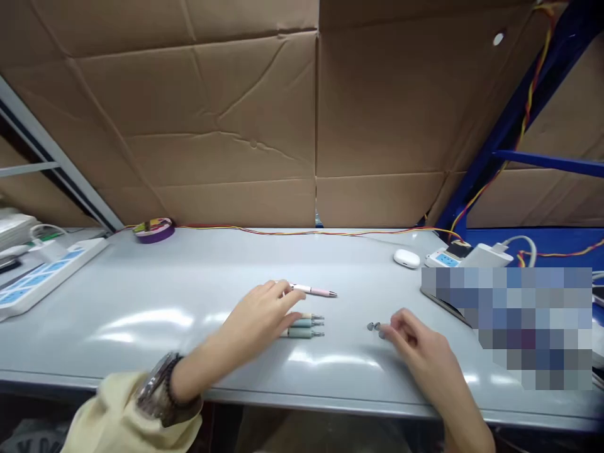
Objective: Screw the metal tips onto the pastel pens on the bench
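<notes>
My left hand (264,314) reaches over several pens on the table. Its thumb and fingers are apart. The fingers lie over the left end of a pink and white pen (321,292), so I cannot see whether they touch it. Below, partly covered by this hand, lie pale green pen barrels (302,333) with thin metal ends pointing right. My right hand (419,346) is closed, with thumb and fingertips together at a small grey piece (381,335). Just left of those fingertips sit similar small grey pieces (370,326) on the tabletop.
A purple tape roll (154,231) lies at the back left, near a white power strip (51,274). At the back right are a white earbud case (406,258) and a white charger (486,256). Red and yellow wires (283,233) run along the cardboard wall (226,113). A blurred patch covers the right side.
</notes>
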A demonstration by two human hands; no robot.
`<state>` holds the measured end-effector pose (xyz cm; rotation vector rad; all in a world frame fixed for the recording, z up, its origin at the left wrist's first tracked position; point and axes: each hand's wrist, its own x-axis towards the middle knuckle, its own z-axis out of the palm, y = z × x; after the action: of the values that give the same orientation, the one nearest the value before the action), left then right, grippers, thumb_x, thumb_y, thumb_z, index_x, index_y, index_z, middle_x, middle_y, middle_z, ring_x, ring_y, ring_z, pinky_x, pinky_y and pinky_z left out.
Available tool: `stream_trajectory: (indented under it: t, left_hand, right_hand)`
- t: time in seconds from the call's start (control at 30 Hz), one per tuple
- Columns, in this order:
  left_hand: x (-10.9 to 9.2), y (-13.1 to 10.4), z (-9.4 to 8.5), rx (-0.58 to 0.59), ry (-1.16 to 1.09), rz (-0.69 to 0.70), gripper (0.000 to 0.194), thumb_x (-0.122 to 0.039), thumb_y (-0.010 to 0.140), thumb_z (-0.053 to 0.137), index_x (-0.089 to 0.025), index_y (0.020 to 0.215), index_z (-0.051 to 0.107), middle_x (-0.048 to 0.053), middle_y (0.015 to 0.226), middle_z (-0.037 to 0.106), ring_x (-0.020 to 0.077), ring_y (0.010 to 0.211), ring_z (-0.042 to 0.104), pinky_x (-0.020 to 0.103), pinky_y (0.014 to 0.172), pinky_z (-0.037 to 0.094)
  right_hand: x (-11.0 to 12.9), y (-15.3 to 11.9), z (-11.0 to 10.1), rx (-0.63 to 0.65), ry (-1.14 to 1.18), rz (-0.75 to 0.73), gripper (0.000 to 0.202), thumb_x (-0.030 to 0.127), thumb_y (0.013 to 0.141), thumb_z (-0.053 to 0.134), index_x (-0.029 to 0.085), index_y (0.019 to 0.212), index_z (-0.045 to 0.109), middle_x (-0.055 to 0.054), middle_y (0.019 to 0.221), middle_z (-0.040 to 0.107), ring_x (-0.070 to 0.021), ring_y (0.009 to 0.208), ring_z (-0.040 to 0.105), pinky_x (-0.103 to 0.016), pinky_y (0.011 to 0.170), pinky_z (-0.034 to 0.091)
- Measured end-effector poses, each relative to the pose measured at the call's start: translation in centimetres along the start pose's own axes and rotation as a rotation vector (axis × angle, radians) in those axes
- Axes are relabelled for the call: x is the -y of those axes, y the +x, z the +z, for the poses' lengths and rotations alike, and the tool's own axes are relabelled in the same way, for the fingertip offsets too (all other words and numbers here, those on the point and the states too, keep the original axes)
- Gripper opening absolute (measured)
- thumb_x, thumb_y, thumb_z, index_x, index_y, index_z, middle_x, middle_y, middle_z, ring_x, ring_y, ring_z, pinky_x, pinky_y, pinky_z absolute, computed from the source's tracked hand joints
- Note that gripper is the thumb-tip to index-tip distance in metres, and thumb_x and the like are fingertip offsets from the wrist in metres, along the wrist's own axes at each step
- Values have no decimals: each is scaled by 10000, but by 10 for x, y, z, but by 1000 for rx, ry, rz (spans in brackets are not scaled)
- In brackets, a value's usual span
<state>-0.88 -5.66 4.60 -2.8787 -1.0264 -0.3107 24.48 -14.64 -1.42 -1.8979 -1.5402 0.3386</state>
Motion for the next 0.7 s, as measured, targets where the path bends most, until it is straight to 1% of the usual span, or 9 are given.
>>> stream_trajectory:
  t: [0.1,0.2,0.27,0.33,0.43,0.53,0.57,0.63,0.7]
  left_hand:
    - [18,29,10,-21,26,64,161,-235,872,514,-190,1018,563,47,929,559,180,787,562,304,677,480]
    - [33,50,28,-39,33,146,147,-266,870,510,-188,964,592,35,976,566,174,854,580,299,722,502]
    - [39,57,37,-44,40,175,268,-333,904,402,-165,896,611,10,924,576,147,836,599,277,715,510]
    - [41,59,38,-65,56,172,469,-384,916,234,-115,866,615,-2,901,569,141,854,613,285,733,508]
    - [37,55,26,-128,100,104,628,-373,904,53,-65,866,598,-13,860,552,142,871,618,303,758,495]
    - [26,44,9,-152,121,84,552,-297,945,65,-99,876,576,-19,751,553,109,735,609,266,685,496]
    - [20,38,6,-152,125,82,529,-256,954,62,-89,911,562,-7,773,551,109,743,599,269,685,484]
    - [7,21,4,-135,123,132,475,-224,966,107,-136,828,553,-10,733,552,108,653,563,243,615,468]
    - [-7,2,7,-116,114,172,428,-214,967,147,-163,777,528,-4,679,546,126,578,528,232,532,432]
  right_hand:
    - [2,-3,0,-141,218,12,408,536,902,281,220,722,467,43,518,431,-127,454,403,-232,453,313]
    - [3,-5,1,-241,315,31,402,517,910,297,208,737,488,32,535,430,-124,451,395,-242,432,295]
    - [1,-5,2,-261,339,13,398,501,913,314,201,732,501,21,544,438,-130,472,422,-247,432,299]
    - [0,-5,1,-278,344,-8,398,494,913,326,196,721,508,14,549,444,-135,494,445,-246,438,310]
    - [-1,-6,0,-337,342,-25,387,482,911,348,192,715,512,11,552,445,-137,511,453,-245,453,323]
    - [6,-11,-1,-382,332,-24,370,459,915,360,190,714,514,5,554,447,-140,521,451,-247,468,327]
    - [9,-13,-1,-376,331,-36,374,452,919,353,189,710,517,5,554,445,-138,516,445,-247,469,325]
    - [19,-19,2,-304,344,-104,410,445,932,312,190,685,517,7,549,441,-132,504,434,-245,475,325]
    - [29,-24,9,-155,368,-220,461,438,944,259,191,641,503,13,538,434,-124,491,429,-239,479,327]
